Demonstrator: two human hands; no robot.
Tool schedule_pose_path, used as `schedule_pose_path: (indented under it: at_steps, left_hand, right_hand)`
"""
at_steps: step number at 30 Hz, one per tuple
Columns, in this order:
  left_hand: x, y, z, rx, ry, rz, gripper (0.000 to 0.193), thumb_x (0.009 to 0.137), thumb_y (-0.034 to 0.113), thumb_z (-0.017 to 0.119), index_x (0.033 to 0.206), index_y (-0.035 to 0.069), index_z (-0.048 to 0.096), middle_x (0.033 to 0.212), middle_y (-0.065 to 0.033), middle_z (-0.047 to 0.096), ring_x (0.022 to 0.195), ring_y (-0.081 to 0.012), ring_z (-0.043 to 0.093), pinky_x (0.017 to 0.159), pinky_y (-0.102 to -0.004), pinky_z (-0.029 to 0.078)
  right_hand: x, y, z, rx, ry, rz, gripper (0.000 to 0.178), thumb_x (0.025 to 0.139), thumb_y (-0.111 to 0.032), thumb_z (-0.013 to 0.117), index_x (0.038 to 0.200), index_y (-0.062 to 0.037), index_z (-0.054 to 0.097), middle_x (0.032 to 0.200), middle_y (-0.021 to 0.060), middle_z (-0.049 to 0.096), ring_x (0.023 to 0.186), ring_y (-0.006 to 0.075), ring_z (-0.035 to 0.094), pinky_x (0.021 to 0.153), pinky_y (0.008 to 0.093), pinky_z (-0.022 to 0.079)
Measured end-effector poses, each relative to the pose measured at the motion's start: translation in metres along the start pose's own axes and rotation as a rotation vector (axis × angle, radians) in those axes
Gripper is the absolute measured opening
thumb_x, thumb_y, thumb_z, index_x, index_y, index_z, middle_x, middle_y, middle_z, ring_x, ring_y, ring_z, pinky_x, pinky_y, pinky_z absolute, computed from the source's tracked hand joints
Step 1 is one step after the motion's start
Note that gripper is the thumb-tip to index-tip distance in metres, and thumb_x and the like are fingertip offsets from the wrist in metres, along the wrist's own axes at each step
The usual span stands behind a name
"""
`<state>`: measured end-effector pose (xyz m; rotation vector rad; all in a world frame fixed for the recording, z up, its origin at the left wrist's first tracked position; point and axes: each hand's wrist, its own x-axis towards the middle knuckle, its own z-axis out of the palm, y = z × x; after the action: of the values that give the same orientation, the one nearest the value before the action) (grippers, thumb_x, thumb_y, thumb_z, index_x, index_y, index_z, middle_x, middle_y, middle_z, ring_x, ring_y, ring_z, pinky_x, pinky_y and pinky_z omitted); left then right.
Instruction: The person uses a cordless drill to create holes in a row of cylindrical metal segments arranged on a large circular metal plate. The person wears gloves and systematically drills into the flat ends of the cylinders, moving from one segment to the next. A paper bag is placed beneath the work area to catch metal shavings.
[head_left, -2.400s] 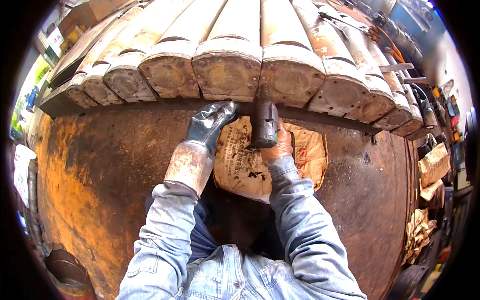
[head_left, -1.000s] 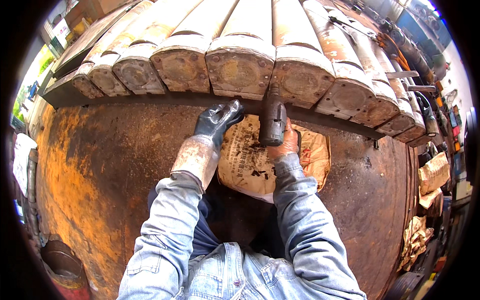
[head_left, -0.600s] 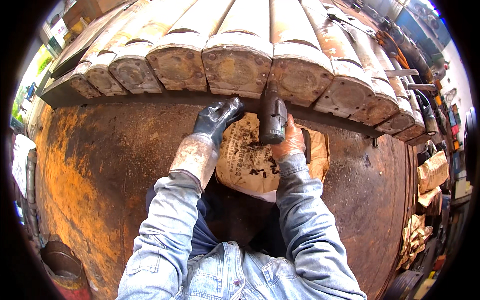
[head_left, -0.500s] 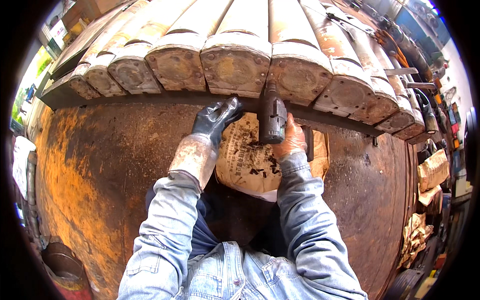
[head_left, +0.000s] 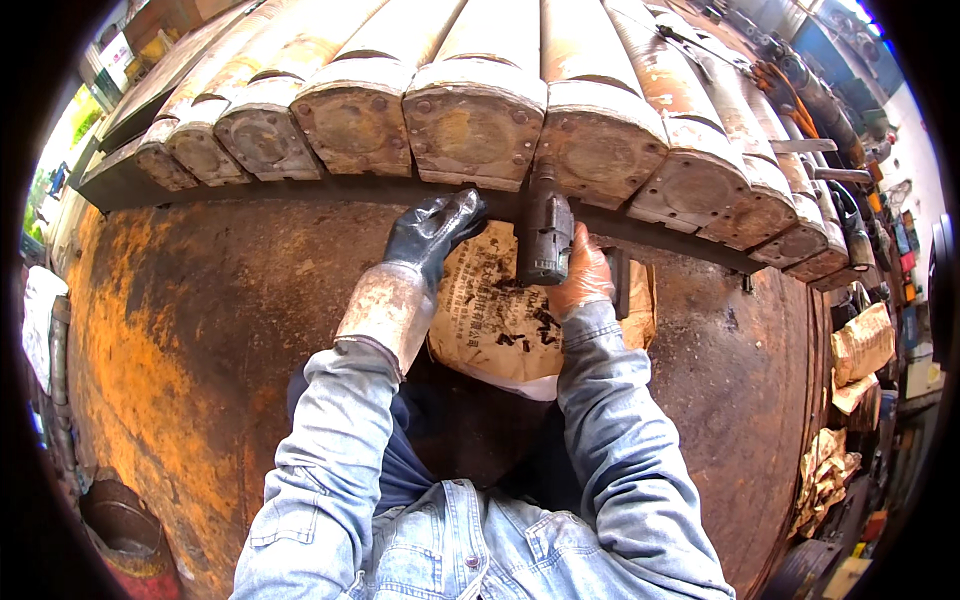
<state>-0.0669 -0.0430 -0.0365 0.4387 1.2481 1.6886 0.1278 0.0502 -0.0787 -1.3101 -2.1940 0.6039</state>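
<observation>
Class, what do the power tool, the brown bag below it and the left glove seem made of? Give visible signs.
Power tool: metal or hard plastic; its dull, dark body fits both.
Brown bag: likely matte paper, from its tan, printed surface.
Left glove: perhaps rubber, from its dark shine; the pale, stained cuff looks like fabric.

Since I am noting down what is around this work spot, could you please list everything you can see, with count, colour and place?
Capped pipes: about ten, rusty grey-brown, in a row across the top
Beam: one, dark, below the pipe ends
Power tool: one, dark, at centre
Paper sack: one, brown, beneath the hands
Floor plate: one, rusty orange-brown, underneath
Bucket: one, dark and red, lower left
Crumpled paper: one heap, brown, right
Clutter: uncounted, mixed colours, right edge, too small to identify
Left hand: one, dark glove, near the beam
Right hand: one, blue sleeve, gripping the tool
</observation>
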Motion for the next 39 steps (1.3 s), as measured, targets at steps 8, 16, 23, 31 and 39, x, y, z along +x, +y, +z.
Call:
schedule_pose_path:
  at_steps: [8,16,23,31,39]
  left_hand:
    - [0.007,-0.008,-0.002,0.054,-0.015,-0.006,0.044,0.091,0.029,0.077,0.118,-0.005,0.067,0.112,-0.0148,0.072,0.104,-0.0237,0.069,0.093,-0.0340,0.054]
    - [0.004,-0.005,0.000,-0.002,0.016,-0.015,0.044,0.091,0.026,0.077,0.117,-0.008,0.065,0.113,-0.0175,0.071,0.104,-0.0254,0.069,0.094,-0.0353,0.055]
    - [0.008,-0.009,-0.004,-0.004,0.047,0.006,0.046,0.090,0.025,0.078,0.119,-0.008,0.065,0.113,-0.0187,0.071,0.105,-0.0264,0.069,0.093,-0.0353,0.055]
    - [0.008,-0.004,0.002,0.101,0.002,-0.036,0.048,0.091,0.031,0.076,0.119,-0.006,0.065,0.118,-0.0164,0.070,0.109,-0.0255,0.068,0.094,-0.0374,0.053]
    - [0.010,-0.009,0.005,0.067,-0.021,0.000,0.040,0.091,0.028,0.077,0.115,-0.004,0.069,0.111,-0.0131,0.073,0.102,-0.0211,0.069,0.090,-0.0340,0.053]
  right_hand:
    - [0.015,0.051,0.082,0.652,0.110,0.076,0.054,0.080,-0.024,0.077,0.124,-0.0054,0.052,0.099,0.0177,0.071,0.091,0.0360,0.069,0.076,0.0427,0.055]
    - [0.009,0.032,0.052,0.260,0.009,0.049,0.054,0.079,-0.026,0.079,0.122,-0.0087,0.051,0.100,0.0199,0.070,0.096,0.0408,0.068,0.080,0.0474,0.054]
    - [0.002,0.010,0.019,0.089,0.003,-0.024,0.047,0.085,-0.023,0.075,0.122,-0.0044,0.055,0.100,0.0156,0.071,0.091,0.0326,0.069,0.077,0.0395,0.054]
    - [0.005,0.025,0.018,0.125,0.079,-0.075,0.033,0.096,-0.025,0.065,0.118,-0.0011,0.060,0.098,0.0099,0.071,0.086,0.0236,0.069,0.076,0.0364,0.057]
    - [0.019,0.061,0.084,0.779,0.047,0.120,0.063,0.078,-0.027,0.082,0.128,-0.0033,0.050,0.099,0.0149,0.070,0.091,0.0321,0.071,0.080,0.0397,0.055]
